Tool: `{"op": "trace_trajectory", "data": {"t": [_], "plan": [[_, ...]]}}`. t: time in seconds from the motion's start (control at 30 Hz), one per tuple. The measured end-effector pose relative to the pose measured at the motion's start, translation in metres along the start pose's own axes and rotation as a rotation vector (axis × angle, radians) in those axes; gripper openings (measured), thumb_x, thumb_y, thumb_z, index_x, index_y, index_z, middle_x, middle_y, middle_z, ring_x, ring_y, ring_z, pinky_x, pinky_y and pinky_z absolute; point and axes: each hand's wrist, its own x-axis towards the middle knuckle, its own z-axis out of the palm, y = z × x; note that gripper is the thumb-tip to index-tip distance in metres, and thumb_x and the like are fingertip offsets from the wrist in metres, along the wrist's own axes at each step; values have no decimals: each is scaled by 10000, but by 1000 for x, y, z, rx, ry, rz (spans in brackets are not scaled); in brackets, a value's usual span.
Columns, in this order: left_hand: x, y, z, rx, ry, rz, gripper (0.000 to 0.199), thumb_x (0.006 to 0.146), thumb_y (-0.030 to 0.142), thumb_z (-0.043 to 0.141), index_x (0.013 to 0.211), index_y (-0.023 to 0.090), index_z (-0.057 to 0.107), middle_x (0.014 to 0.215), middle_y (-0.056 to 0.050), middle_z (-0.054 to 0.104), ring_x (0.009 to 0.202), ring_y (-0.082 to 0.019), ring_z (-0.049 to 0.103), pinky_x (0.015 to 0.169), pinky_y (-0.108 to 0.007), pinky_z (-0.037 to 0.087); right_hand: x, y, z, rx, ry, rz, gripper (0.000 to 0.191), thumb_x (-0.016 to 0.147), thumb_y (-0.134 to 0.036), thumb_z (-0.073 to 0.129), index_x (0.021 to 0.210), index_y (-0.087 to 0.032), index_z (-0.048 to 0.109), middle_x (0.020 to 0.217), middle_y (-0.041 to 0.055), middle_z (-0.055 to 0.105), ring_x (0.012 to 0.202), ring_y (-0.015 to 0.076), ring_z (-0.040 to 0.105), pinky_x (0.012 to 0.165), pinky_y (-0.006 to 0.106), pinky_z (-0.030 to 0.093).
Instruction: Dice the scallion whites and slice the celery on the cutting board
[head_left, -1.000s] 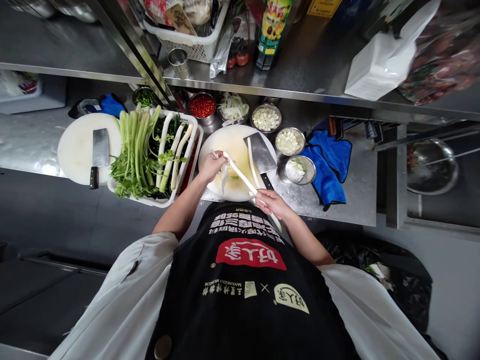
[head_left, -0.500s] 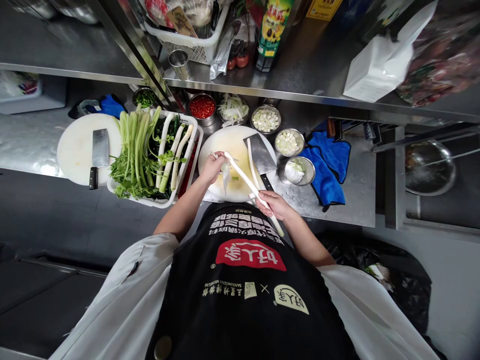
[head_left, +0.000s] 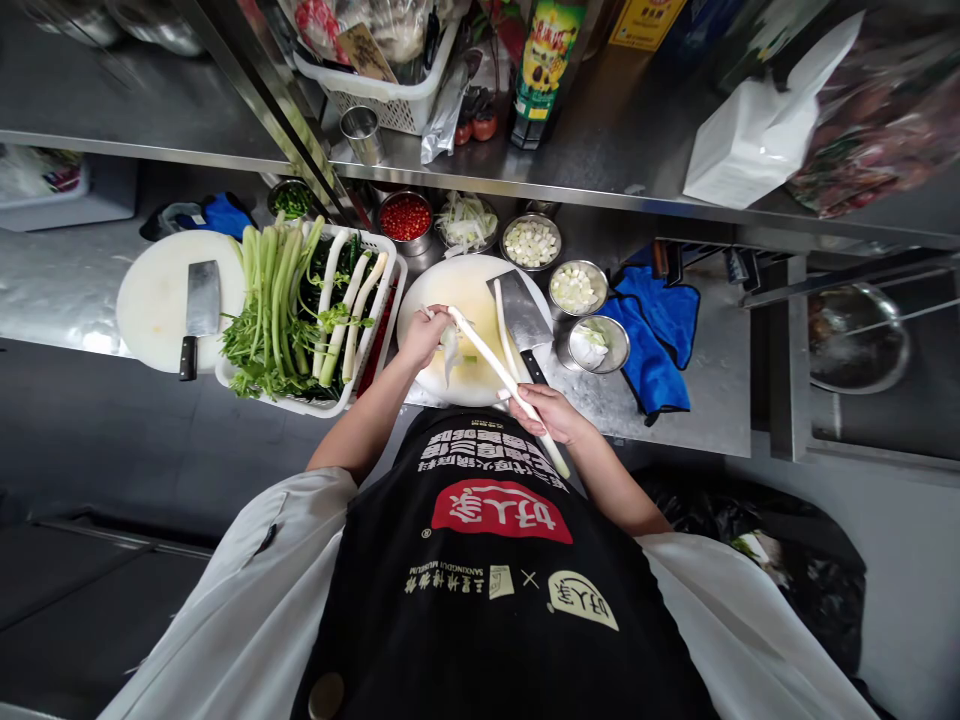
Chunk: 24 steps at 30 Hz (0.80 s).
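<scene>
One long white stalk (head_left: 480,347) slants over our round cutting board (head_left: 431,287). Our left hand (head_left: 426,335) pinches its upper end, a thin pale strip (head_left: 450,362) hanging below; our right hand (head_left: 547,412) wraps around it lower down, near our black apron (head_left: 517,645). On the board, a second white stalk (head_left: 502,325) lies alongside a cleaver (head_left: 521,312). At left, a white basket (head_left: 319,408) of green vegetables (head_left: 274,290) stands on the desk (head_left: 716,390).
</scene>
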Motion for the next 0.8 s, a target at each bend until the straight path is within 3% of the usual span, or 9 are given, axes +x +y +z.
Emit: {"op": "trace_trajectory", "data": {"t": [0.23, 0.4, 0.5, 0.67, 0.73, 0.8], "plan": [[-5, 6, 1, 49, 16, 30, 42, 700, 205, 681, 677, 178, 659, 634, 11, 619, 607, -130, 574, 600, -235, 444, -2, 0, -2, 46, -45, 41, 414, 906, -568, 773, 1018, -175, 703, 691, -42, 490, 455, 75, 313, 354, 216, 214], [-6, 6, 4, 6, 13, 47, 86, 728, 202, 683, 681, 194, 612, 655, 13, 619, 623, -135, 586, 612, -236, 453, 0, 1, 2, 50, -44, 12, 451, 863, -619, 778, 965, -187, 700, 639, -44, 479, 525, 138, 505, 441, 263, 440], [-9, 5, 7, -38, 44, 77, 103, 746, 196, 675, 695, 201, 586, 664, 17, 618, 624, -132, 582, 620, -234, 457, 7, 6, 3, -53, 99, -60, 483, 830, -635, 804, 1003, -199, 689, 707, -6, 598, 625, 173, 627, 499, 269, 495], [-18, 7, 13, 11, 47, 118, 100, 774, 186, 676, 708, 197, 601, 668, 20, 622, 631, -128, 563, 636, -236, 442, 23, 17, 3, -355, 526, -424, 519, 718, -526, 899, 1066, -226, 657, 745, -41, 628, 636, 145, 594, 536, 259, 491], [-21, 10, 14, 17, 43, 144, 126, 797, 192, 690, 709, 197, 601, 683, 19, 626, 647, -131, 570, 659, -243, 445, 26, 18, 4, -380, 589, -489, 526, 753, -546, 866, 1110, -224, 652, 728, -48, 622, 604, 142, 582, 524, 264, 481], [-24, 13, 14, 35, 53, 175, 148, 818, 198, 709, 711, 195, 606, 684, 21, 619, 650, -130, 566, 671, -248, 442, 24, 16, 6, -376, 533, -467, 526, 806, -578, 823, 1145, -217, 647, 681, -60, 609, 524, 128, 541, 476, 259, 446]]}}
